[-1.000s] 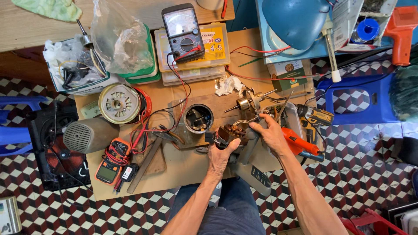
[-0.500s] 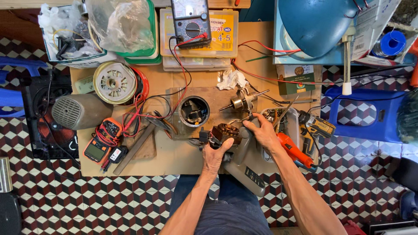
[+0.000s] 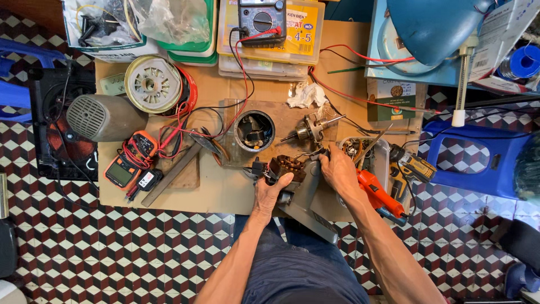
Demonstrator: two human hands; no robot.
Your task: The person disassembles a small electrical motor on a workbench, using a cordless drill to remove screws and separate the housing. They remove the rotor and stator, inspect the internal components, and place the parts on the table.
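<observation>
**Inspector:** Two hands are at work on one assembly at the near edge of the board-topped bench [image 3: 236,194]. Confirm materials.

**Assistant:** The left hand [image 3: 271,191] is curled around a small motor core [image 3: 286,168], dark brown and blocky, with copper-coloured windings and a black stub at its left end. The core sits on a grey metal bracket [image 3: 306,208], flat-sided and angular, which slopes off the bench edge toward the person's lap.

**Inspector:** Finger state, left?

**Assistant:** Closed narrowly. The thumb and fingers wrap the underside of the core and grip it.

**Inspector:** Right?

**Assistant:** The right hand [image 3: 339,170] lies just beside the core, fingers bent and drawn together, tips pressing at the upper right end of the core where thin wires emerge. Whether it pinches a wire or a small tool I cannot tell; the tips are too small to read.

**Inspector:** Surroundings.

**Assistant:** Just beyond the hands stands a round metal housing [image 3: 254,130], open-topped and dark inside, on a clear plastic sheet. To its right lies a brass-toned rotor with a steel shaft [image 3: 311,130], and beyond that a crumpled white tissue [image 3: 305,94]. An orange-handled tool [image 3: 378,194] rests touching the right wrist. Far left, an orange multimeter [image 3: 129,160] trails red leads, near a ribbed white fan disc [image 3: 153,84] and a grey perforated dome cover [image 3: 101,117].
</observation>
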